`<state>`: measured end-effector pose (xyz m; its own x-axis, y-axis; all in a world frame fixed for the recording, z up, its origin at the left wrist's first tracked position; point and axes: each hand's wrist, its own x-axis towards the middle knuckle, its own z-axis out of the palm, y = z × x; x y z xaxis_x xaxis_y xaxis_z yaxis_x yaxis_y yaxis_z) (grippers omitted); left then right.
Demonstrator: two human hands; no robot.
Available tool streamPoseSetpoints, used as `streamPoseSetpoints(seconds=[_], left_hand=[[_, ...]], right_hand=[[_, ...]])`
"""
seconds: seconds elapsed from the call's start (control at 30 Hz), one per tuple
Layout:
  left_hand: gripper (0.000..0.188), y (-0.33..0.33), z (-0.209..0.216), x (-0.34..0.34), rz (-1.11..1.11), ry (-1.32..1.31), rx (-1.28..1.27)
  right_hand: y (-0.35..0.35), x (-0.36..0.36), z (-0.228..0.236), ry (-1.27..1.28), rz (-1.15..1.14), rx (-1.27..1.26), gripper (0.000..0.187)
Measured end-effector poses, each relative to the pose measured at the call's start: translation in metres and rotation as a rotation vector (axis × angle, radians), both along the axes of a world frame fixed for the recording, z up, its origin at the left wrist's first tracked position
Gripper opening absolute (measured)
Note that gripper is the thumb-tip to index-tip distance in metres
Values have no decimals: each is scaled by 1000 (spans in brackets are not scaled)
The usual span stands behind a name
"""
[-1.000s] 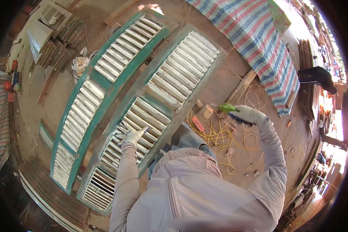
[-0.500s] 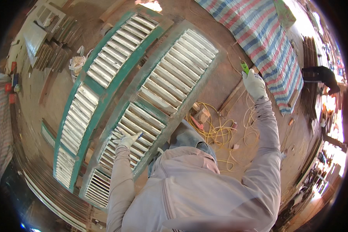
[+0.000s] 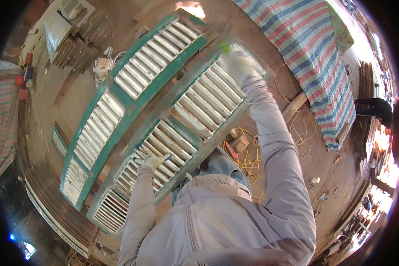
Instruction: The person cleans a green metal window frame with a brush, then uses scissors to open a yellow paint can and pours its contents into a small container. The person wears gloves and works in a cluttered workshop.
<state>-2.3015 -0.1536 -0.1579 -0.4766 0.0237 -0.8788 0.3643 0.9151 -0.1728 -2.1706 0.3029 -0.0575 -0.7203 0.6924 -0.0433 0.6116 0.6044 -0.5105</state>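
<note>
In front of me lies a long louvered shutter panel [image 3: 185, 131] with whitish, worn slats and a greyed green frame. My left hand [image 3: 151, 162], in a white glove, rests on its lower slats with the fingers spread, holding nothing. Over the far end of the same panel is my right hand [image 3: 243, 67], also gloved and smeared by motion. A small green-handled tool [image 3: 225, 47] sticks out of it; blur hides what its tip is and whether it touches the slats.
A second green shutter [image 3: 127, 104] lies alongside to the left. Yellow cable [image 3: 251, 166] coils on the floor at right, near a wood block [image 3: 240, 144]. A striped tarp [image 3: 303, 57] covers something at far right, and a person in dark clothes [image 3: 377, 111] is beyond it.
My right hand has swung left with the green-handled tool, from beside the tarp to over the panel's far end. My left hand stays on the slats. The whole view has shifted slightly.
</note>
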Motion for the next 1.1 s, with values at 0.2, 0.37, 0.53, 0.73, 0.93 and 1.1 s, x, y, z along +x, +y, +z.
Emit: streamPoseSetpoints(seconds=[0.2,0.37,0.53,0.73,0.93,1.1], left_hand=[[150,7,6,2,-81,16,-29],[148,10,0,2,-115,49,-25],[145,2,-12,-2,-114,94,-14],[142,-18,-30,-8,-72,169,8],[139,-32,-41,7,-71,338,118],[87,4,-34,83,-554,827,656]], right_hand=[[-88,-83,21,-202,440,-349,60],[-51,-77,18,24,-379,-90,46],[-148,18,8,55,251,-156,42],[-211,183,40,-90,130,-699,40],[-177,339,69,-316,-553,-489,24],[-178,390,86,-355,-708,-391,21]])
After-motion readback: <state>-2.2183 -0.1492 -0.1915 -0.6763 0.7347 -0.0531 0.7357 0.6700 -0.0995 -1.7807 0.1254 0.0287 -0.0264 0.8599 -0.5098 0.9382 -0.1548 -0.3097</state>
